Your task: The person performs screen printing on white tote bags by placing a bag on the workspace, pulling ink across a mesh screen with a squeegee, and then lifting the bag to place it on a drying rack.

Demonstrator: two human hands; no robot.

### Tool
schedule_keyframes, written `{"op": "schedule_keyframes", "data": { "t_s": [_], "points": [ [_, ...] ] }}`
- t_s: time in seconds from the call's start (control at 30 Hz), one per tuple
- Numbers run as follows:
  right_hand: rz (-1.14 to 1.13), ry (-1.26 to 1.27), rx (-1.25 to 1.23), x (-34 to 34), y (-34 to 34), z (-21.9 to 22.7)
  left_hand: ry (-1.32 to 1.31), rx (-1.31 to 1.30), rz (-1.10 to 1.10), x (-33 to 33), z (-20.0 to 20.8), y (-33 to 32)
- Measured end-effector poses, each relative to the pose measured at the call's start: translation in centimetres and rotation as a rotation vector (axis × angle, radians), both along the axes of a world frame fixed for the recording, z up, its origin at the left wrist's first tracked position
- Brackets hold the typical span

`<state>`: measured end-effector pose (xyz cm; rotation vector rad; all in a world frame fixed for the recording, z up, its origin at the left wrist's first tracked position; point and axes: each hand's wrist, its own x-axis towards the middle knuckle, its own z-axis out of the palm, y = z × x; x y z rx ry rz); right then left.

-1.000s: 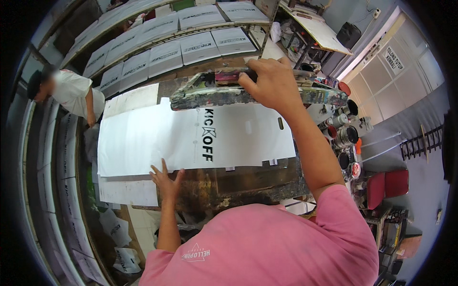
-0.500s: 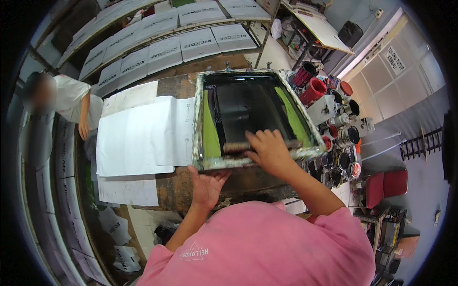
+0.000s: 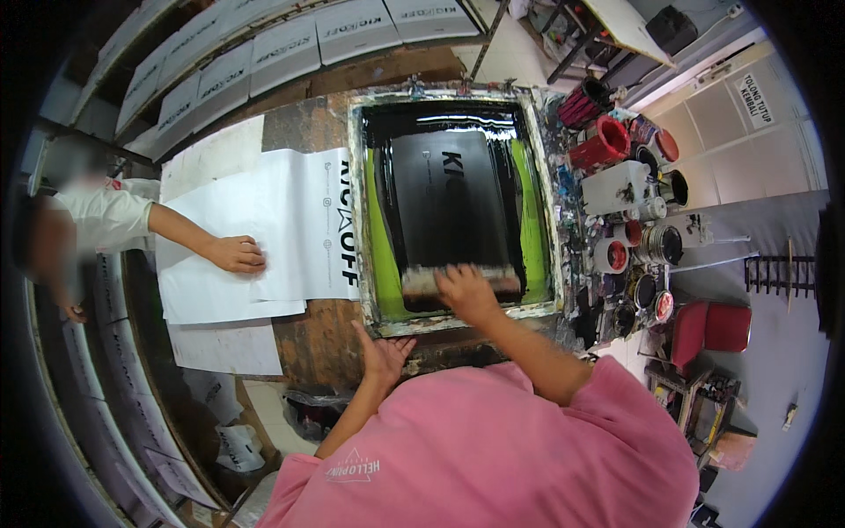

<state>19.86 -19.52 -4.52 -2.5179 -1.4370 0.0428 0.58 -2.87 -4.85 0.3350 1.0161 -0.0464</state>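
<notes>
A screen-printing frame (image 3: pixel 356 189) lies on the worktable, its mesh (image 3: pixel 449 211) coated with wet black ink between green side strips. Dark letter shapes show in the mesh. My right hand (image 3: pixel 468 295) grips a squeegee (image 3: pixel 503 280) at the near end of the ink. By the frame's near left corner, my left hand (image 3: pixel 385 354) is open, thumb and fingers spread, its fingertips close to the edge; whether they touch is unclear. Part of a white printed sheet (image 3: pixel 308 220) with black lettering extends up to the frame's left side.
A co-worker's hand (image 3: pixel 236 255) rests on the white sheets at left. Ink tubs and cans, including a red tub (image 3: pixel 607 141), crowd the table's right side. Racks with printed white sheets (image 3: pixel 286 57) stand behind and left. A red chair (image 3: pixel 704 334) is at right.
The frame, tilted up at its near side before, now lies lower and flatter. My left hand's fingers have come away from under its edge. The co-worker's hand has reached onto the sheets.
</notes>
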Motion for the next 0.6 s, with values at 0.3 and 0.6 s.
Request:
{"op": "schedule_keyframes", "data": {
  "t_s": [0.3, 0.6],
  "points": [
    [-0.050, -0.095, 0.106, 23.6, 11.4, -2.1, -0.039, 0.019, -0.050, 0.9, 1.0, 0.3],
    [0.011, -0.035, -0.017, 34.0, 15.5, 2.0, -0.120, 0.154, -0.099, -0.6, 6.0, -0.5]
  ]
}}
